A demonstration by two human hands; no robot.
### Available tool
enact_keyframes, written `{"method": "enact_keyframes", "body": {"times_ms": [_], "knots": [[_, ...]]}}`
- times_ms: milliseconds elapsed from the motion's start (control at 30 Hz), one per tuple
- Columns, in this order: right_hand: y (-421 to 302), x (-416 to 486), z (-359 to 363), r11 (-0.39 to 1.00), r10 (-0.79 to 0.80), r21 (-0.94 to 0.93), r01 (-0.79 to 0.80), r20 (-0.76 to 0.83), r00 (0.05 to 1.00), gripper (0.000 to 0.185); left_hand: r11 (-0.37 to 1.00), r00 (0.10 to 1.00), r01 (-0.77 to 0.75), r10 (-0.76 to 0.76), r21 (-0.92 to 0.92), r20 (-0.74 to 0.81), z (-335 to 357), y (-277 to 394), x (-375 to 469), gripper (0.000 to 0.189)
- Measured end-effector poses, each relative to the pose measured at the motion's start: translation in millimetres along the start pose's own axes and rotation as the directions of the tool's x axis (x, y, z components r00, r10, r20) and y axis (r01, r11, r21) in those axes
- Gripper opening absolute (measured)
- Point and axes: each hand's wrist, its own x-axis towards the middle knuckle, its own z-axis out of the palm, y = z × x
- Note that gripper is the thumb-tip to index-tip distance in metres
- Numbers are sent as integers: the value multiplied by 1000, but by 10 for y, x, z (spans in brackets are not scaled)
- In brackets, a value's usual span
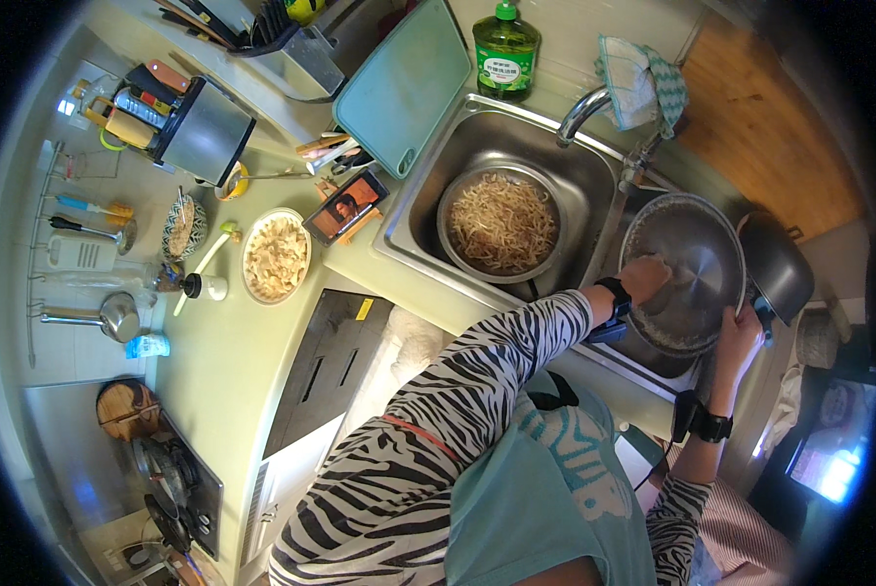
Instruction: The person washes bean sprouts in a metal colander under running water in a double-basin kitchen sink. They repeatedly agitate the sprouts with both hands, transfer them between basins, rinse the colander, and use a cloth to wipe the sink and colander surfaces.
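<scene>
A large round metal basin (691,256) is over the right compartment of the steel sink. My right hand (742,338) grips its rim on the near right side. My left hand (644,282) reaches inside the basin, its fingers bent close to the inner surface; whether something is in them is hidden. Pale specks cling along the basin's inner wall. In the left sink compartment (427,220) sits a steel bowl (447,238) filled with what look like bean sprouts (502,220). The chrome faucet (584,113) has checked cloths (639,84) draped over it.
A dark pan (778,256) leans right of the basin. Behind the sink stand a green dish-soap bottle (507,58) and a blue cutting board (409,88). Left are a propped phone (346,207), a plate of pale cut pieces (275,256), a scallion (207,267) and a stovetop (196,491).
</scene>
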Motion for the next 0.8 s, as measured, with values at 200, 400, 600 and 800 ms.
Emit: {"method": "enact_keyframes", "body": {"times_ms": [200, 400, 600, 800], "knots": [[-20, 38, -47, 993, 84, -81, -81, 44, 995, 34, 996, 996, 32, -25, -86, 84, 44, 0, 89, 22], [-42, 48, -127, 996, 85, -13, -85, 10, 996, 18, 974, 996, 64, -50, -217, 68, 32, 64, 170, 16], [-51, 49, -260, 992, 91, -91, -92, -8, 996, 15, 947, 997, 56, -37, -315, 67, 15, 179, 271, 11], [-42, 60, -335, 991, 82, -108, -83, -10, 997, 18, 918, 999, 38, -34, -394, 17, 170, 225, 333, 7]]}}
